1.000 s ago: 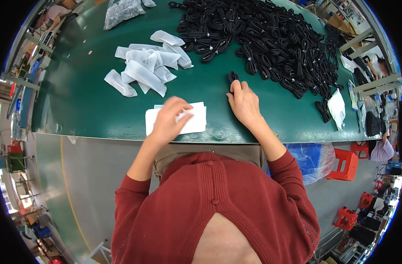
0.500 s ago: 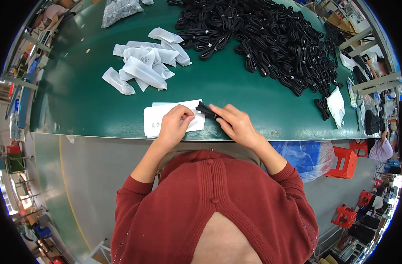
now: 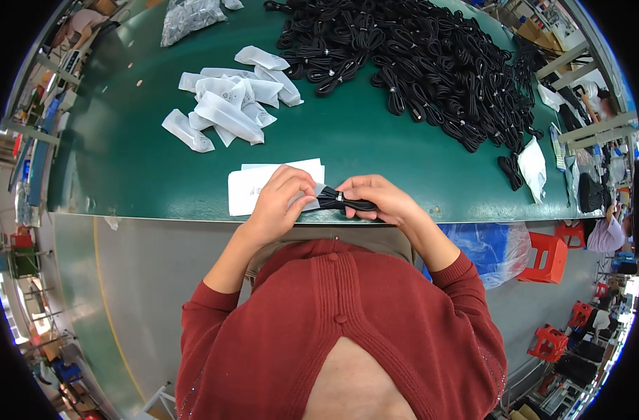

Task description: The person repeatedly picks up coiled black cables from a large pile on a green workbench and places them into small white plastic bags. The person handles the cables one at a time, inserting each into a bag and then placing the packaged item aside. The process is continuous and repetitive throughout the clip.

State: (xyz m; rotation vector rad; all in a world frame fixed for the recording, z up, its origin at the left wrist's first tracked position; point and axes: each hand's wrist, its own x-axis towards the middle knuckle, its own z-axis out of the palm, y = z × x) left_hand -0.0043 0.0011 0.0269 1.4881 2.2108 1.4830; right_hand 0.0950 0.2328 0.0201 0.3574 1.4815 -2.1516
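Observation:
At the table's near edge my right hand point(image 3: 381, 197) is closed around a coiled black cable point(image 3: 347, 203) with a tie round its middle. The cable's left end sits at the mouth of a small translucent white bag point(image 3: 312, 204), and it looks partly inside. My left hand point(image 3: 286, 199) pinches that bag between thumb and fingers. Beneath the left hand lies a stack of flat white bags point(image 3: 244, 192) with small print. Beyond it rests a pile of filled white bags point(image 3: 228, 115).
A large heap of coiled black cables point(image 3: 445, 70) covers the green table's point(image 3: 151, 164) far right. A clear bag of small parts point(image 3: 190, 19) lies at the far left. One white bag point(image 3: 534, 170) is at the right edge. Red stools point(image 3: 545, 259) stand on the floor.
My right hand has turned, so the cable now lies level and shows its tie. The cable's end has met the bag mouth, and my left hand has shifted slightly right with the bag.

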